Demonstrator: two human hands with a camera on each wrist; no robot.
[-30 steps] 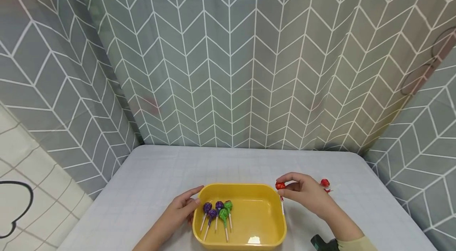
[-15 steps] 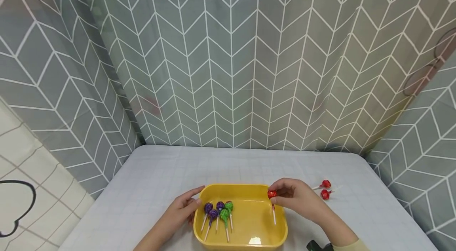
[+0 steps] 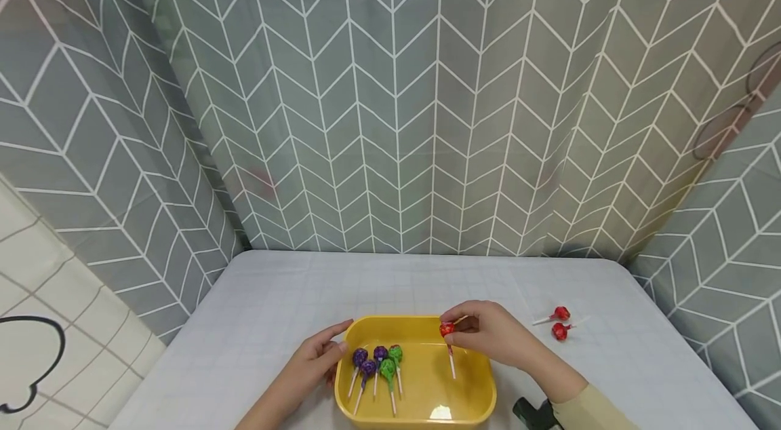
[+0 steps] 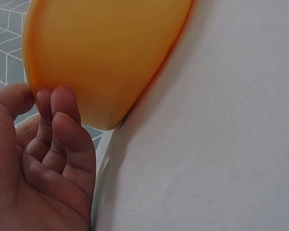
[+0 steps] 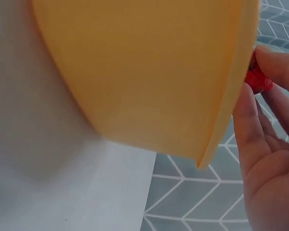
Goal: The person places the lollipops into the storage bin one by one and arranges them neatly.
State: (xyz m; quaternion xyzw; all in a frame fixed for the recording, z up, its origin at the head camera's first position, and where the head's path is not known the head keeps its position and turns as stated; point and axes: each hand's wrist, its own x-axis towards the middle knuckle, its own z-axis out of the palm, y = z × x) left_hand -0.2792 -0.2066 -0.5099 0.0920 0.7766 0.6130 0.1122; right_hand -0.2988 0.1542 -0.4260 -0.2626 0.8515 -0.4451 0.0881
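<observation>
My left hand grips the left rim of a yellow plastic basin, thumb over the edge and fingers against the outer wall in the left wrist view. Three purple lollipops and two green lollipops lie together in its left half, sticks toward me. Above the right half, my right hand pinches a red lollipop by its wrapped head, its white stick slanting downward. In the right wrist view, the basin wall hides part of that red head.
Two more red lollipops lie on the white-covered table, right of the basin. A dark device sits by my right wrist. Grey chevron-patterned curtains stand behind the table and at both sides.
My right hand has carried the red lollipop leftward from beside the basin's right rim to over its inside. The left hand keeps its grip on the rim.
</observation>
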